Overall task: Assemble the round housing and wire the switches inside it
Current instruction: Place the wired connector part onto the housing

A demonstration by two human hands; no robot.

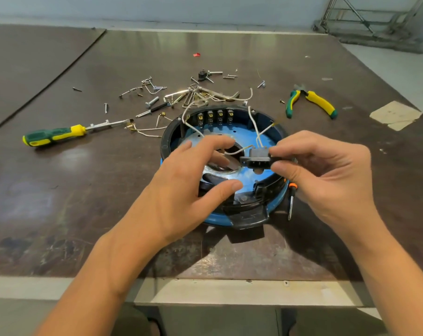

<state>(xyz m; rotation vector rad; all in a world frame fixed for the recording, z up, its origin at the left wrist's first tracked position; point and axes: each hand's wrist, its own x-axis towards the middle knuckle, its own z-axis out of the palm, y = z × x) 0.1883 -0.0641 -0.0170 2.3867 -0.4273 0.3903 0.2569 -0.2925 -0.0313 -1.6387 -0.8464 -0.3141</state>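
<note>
Right hand (pixel 326 173) pinches the black switch (pixel 255 158) over the round housing (pixel 165 141), left hand (pixel 181 190) spread beside.

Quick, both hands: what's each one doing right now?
Left hand: open, over the round blue-and-black plastic housing, holding nothing.
Right hand: pinching the small black plastic switch block.

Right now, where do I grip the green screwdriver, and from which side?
Take the screwdriver by its thick green-yellow handle, from above on the left. It lies flat, handle pointing left with bare table around it; the shaft end sits among loose wires. The left hand holds nothing, probably best; the right hand pinches the connector.
</note>
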